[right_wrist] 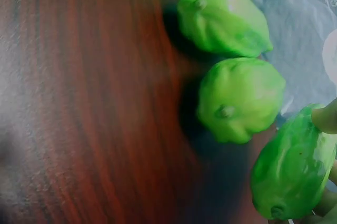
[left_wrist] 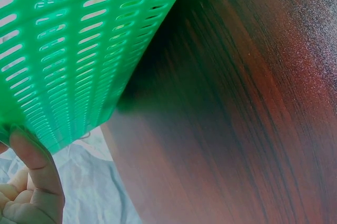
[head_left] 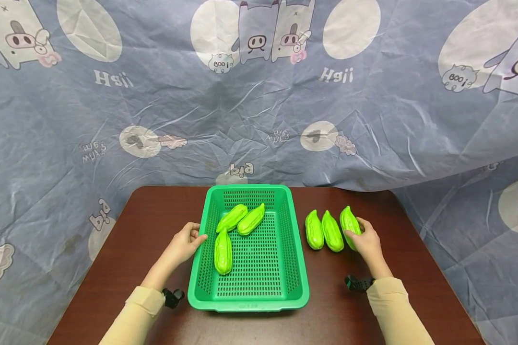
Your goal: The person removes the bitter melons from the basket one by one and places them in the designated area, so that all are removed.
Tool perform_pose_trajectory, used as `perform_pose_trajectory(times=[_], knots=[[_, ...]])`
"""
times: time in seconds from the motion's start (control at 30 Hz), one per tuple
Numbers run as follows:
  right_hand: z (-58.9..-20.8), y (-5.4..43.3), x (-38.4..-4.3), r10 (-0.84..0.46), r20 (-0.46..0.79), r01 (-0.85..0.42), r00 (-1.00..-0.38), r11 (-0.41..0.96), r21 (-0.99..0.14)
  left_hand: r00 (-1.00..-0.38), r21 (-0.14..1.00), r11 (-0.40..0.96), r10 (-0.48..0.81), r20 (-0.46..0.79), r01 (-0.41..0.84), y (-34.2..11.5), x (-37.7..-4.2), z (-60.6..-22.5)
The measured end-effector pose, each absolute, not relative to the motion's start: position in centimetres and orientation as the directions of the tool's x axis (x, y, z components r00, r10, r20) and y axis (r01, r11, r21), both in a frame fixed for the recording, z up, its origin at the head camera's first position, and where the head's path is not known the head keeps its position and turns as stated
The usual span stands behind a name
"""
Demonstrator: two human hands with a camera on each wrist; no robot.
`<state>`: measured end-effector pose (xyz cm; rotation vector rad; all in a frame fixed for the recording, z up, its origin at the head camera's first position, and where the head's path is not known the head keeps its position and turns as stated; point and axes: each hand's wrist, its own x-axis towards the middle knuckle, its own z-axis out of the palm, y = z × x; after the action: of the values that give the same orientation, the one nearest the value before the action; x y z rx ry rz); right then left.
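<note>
A green plastic basket with slotted walls stands in the middle of the table. My left hand pinches its left rim, thumb over the edge; the left wrist view shows a curled finger at the basket wall. Inside lie three bright green bitter melons, one nearer me and two farther back. To the basket's right, my right hand grips a bitter melon between thumb and fingers; its blunt end shows in the right wrist view.
Two more bitter melons lie side by side on the table, between the basket and my right hand. The dark brown table ends in front of a grey-blue cartoon-print cloth hanging behind it.
</note>
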<state>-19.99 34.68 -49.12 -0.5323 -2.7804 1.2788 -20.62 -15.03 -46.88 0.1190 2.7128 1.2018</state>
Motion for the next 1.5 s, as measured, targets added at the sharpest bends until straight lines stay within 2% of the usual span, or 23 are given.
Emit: perform_pose_trajectory(times=[0.33,0.9,1.5], knots=[[-50.7,34.8,-19.7,0.330,-0.142,0.329,-0.933,0.627,-0.706,-0.981,0.743,0.670,0.142,-0.132,-0.003,-15.1,-20.7,-46.8],[-51.2,34.9,-20.0,0.286,-0.216,0.356,-0.934,0.673,-0.648,-0.982,0.747,0.664,0.141,-0.128,-0.002,-15.1,-20.7,-46.9],[-51.7,34.6,-20.0,0.265,-0.189,0.323,-0.946,0.688,-0.650,-0.983,0.730,0.684,0.131,-0.125,-0.002,-15.0,-20.6,-46.8]])
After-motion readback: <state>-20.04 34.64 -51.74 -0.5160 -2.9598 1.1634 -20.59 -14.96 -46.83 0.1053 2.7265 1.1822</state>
